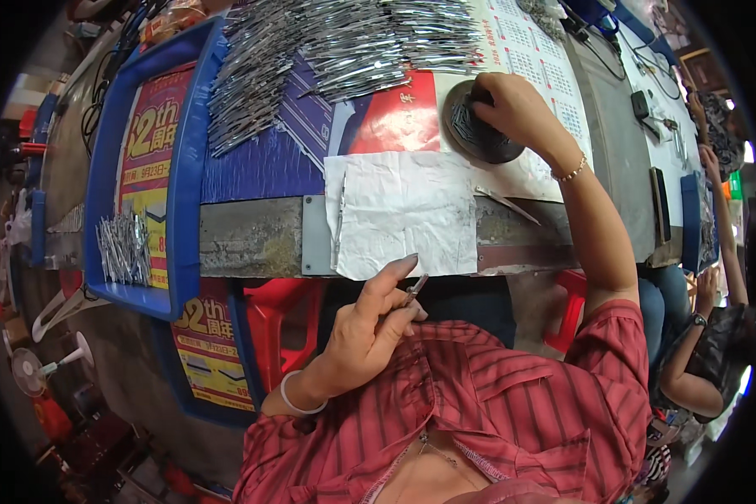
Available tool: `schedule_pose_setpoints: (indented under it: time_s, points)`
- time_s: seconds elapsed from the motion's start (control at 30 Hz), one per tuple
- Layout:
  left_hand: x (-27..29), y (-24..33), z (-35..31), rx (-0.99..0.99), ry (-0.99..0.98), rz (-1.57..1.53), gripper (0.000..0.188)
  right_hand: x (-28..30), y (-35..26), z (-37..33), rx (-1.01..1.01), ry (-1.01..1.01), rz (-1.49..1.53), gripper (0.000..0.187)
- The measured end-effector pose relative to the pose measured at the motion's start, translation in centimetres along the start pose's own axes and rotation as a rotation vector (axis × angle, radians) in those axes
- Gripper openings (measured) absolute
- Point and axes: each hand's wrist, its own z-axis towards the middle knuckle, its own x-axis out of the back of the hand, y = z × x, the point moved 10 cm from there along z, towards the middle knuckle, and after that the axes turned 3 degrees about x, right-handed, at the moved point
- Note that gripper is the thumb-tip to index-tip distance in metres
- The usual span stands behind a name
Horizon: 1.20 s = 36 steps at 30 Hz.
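My left hand (365, 328) is closed over the table's near edge, a small slim metal piece (416, 289) pinched between its fingers. Its index finger points toward a crumpled white sheet (407, 210). Beyond the sheet, my right hand (517, 109) reaches into a round dark dish (500, 156) of thin grey pins (469, 126). Those fingertips are bent together down in the dish, and whether they grip a pin is hidden. Pointed tweezers (508, 205) lie right of the sheet. A thin metal strip (341, 210) rests along the sheet's left side.
Large piles of shiny metal pieces (344, 50) cover the table's far side. At the left, a blue tray (189, 168) holds a smaller heap (124, 250) and overhangs the edge. A red stool (284, 315) stands below. Another person's arm (689, 374) is at the far right.
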Motion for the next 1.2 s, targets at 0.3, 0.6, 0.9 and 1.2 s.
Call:
schedule_pose_setpoints:
  time_s: [0.3,0.6,0.9,1.2]
  points:
    - [0.5,0.1,0.2,-0.072,-0.027,-0.090,0.038,-0.2,-1.2,0.7,0.113,-0.047,-0.089,0.015]
    - [0.4,-0.8,1.7,-0.014,-0.062,-0.083,0.018,2.4,-9.0,-11.4,-0.260,0.124,1.256,0.036]
    - [-1.1,0.1,2.6,-0.117,-0.036,-0.012,0.015,-1.7,-12.1,-13.9,-0.329,0.065,1.696,0.013]
    - [-1.6,-0.5,2.1,-0.048,-0.052,-0.009,0.015,-2.4,-12.8,-14.5,-0.361,-0.054,1.749,0.014]
